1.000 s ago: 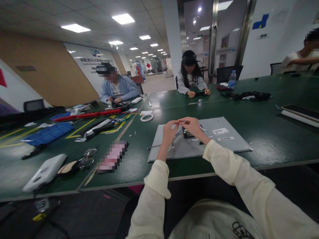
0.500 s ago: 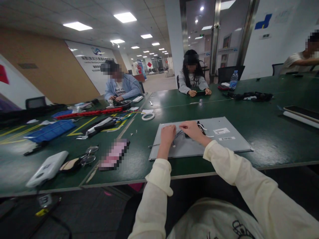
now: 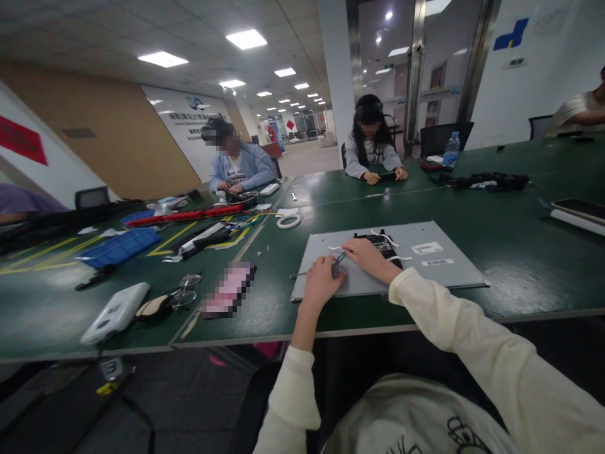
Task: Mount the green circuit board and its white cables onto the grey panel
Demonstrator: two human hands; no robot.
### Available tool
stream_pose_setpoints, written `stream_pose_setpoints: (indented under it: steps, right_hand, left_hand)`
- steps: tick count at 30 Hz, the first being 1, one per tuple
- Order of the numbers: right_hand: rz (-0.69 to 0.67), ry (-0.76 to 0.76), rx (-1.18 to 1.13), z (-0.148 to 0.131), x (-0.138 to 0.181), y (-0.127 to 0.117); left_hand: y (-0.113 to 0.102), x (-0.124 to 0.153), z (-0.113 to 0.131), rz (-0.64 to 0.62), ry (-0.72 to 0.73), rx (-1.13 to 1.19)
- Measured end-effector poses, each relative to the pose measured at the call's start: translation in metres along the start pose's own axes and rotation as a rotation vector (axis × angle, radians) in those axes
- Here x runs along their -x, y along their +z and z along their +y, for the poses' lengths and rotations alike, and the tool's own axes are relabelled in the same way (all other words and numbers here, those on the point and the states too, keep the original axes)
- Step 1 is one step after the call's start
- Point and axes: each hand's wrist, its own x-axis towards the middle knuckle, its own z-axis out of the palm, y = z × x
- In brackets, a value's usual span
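Note:
A flat grey panel [image 3: 444, 275] with white labels lies on the table in front of me. Near its middle sits a black part [image 3: 382, 243], partly behind my right hand, with thin white strips [image 3: 390, 238] sticking out around it. My left hand [image 3: 323, 280] is closed over the panel's left part, on a small grey item [image 3: 339, 256] whose kind I cannot make out. My right hand [image 3: 363, 254] pinches at the item's upper end, so the two hands almost meet. A thin metal rod [image 3: 297, 275] juts past the panel's left edge beside my left hand.
Left of the panel are a pink phone [image 3: 230, 289], eyeglasses [image 3: 185, 291], a white device [image 3: 116, 312] and a blue tray [image 3: 118, 248]. A white tape roll [image 3: 288, 221] lies farther back. Two people [image 3: 241, 167] sit across the table; a water bottle [image 3: 451, 151] stands back right.
My left hand has come lower and turned, now closed around the small grey item. My right hand has shifted slightly left, uncovering more of the black part. The whole view has shifted a little.

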Motion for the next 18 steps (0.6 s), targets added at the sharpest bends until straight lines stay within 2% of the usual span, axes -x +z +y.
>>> stream_pose_setpoints:
  steps: [7,10,18]
  right_hand:
    - [-0.149,0.002,0.094,-0.010,0.008,-0.001]
    - [-0.169,0.022,0.182,-0.018,0.008,-0.003]
    - [-0.207,0.028,0.359,-0.034,0.006,-0.014]
  left_hand:
    - [0.006,-0.004,-0.018,0.014,0.077,0.042]
    - [0.007,-0.008,-0.022,0.009,0.074,0.038]
    - [0.003,-0.013,-0.014,0.002,0.123,-0.005]
